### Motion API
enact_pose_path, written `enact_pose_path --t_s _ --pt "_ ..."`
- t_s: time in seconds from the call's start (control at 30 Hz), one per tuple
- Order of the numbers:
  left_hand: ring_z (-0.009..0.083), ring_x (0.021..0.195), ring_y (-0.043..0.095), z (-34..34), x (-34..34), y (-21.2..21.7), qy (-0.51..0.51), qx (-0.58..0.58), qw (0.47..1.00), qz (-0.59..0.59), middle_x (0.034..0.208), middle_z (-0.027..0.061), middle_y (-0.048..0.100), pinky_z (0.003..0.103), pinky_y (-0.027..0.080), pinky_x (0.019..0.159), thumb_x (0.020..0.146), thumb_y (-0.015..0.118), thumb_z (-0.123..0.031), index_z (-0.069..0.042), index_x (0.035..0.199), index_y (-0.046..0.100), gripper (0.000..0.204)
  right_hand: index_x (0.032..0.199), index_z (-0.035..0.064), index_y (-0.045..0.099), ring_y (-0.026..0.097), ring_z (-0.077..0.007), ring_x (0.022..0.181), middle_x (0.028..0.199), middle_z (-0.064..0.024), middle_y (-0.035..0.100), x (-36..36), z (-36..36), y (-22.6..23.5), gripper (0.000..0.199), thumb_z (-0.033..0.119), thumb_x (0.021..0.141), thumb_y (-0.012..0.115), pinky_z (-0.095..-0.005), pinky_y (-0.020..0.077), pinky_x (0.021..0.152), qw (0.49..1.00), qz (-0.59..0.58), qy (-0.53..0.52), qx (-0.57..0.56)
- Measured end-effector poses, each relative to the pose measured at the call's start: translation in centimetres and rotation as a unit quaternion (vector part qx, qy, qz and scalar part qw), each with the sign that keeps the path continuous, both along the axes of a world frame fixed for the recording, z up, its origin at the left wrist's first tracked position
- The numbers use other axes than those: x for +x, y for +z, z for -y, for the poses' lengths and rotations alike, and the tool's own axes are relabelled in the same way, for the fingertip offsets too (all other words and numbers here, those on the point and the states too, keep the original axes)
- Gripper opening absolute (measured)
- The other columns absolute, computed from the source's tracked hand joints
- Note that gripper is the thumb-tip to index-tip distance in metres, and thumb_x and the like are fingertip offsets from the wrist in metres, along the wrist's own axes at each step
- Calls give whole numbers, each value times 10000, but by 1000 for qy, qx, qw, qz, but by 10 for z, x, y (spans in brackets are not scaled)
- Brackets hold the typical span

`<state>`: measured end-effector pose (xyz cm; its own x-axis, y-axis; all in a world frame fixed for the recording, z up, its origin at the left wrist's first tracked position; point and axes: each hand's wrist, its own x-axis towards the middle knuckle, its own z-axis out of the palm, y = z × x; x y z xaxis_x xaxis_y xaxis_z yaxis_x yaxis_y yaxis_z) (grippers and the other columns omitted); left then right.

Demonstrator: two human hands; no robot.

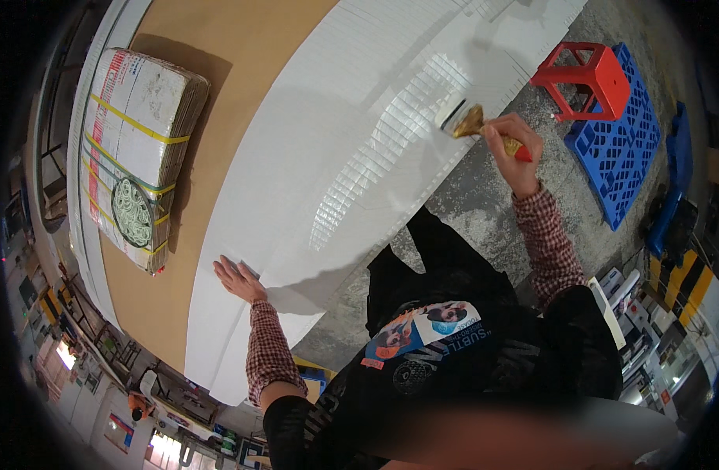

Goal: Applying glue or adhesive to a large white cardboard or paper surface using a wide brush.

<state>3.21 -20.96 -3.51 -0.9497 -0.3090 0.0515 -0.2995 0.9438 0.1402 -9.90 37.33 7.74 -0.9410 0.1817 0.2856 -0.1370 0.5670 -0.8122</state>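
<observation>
My right hand [515, 149] grips the handle of a flat paintbrush [470, 123], its bristles pointing left over the white sheets. Those sheets [297, 117] are fanned out in overlapping narrow strips along the table. A glossy wet-looking band [391, 129] runs across the strips, left and below the brush. Whether the bristle tips touch the paper I cannot tell. My left hand [239, 280] lies flat with fingers spread on the white sheets near their left edge, holding nothing.
On the brown tabletop [167, 313] at left lies a bundle of flattened cardboard [144, 102] tied with yellow straps, with a round piece of pale green rings [132, 211] on it. At right, a red plastic stool [590, 82] stands by a blue plastic pallet [621, 141] on the concrete floor.
</observation>
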Motion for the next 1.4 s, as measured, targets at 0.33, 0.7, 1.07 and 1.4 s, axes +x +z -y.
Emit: enact_pose_path --t_s 0.33,0.7,1.07,1.4 --pt "326 1334 232 -1 0 1 2 2 1000 -12 1452 147 265 458 186 1071 953 338 -419 -116 1380 349 524 762 -25 619 564 -132 668 747 -74 613 11 19 3 96 53 809 649 -259 448 595 999 -1 54 1" --pt "315 1345 213 1 2 1 24 1 1000 10 1462 134 250 455 149 1080 950 326 -423 -129 1396 322 534 760 -11 622 544 -103 656 719 -57 593 21 44 -12 76 44 799 658 -236 431 592 1000 7 -6 -25" --pt "318 1346 211 6 5 -4 10 -3 1000 -5 1469 127 242 457 157 1070 952 299 -442 -144 1401 321 540 769 -17 621 566 -116 671 708 -71 603 10 76 9 84 42 774 681 -251 453 606 1000 15 -24 -3" --pt "299 1375 142 11 9 -7 26 24 999 31 1495 108 176 501 109 1074 950 313 -433 -167 1418 285 539 760 -22 621 588 -170 675 732 -104 611 47 81 -10 49 15 776 648 -285 470 624 999 -3 -43 -1"
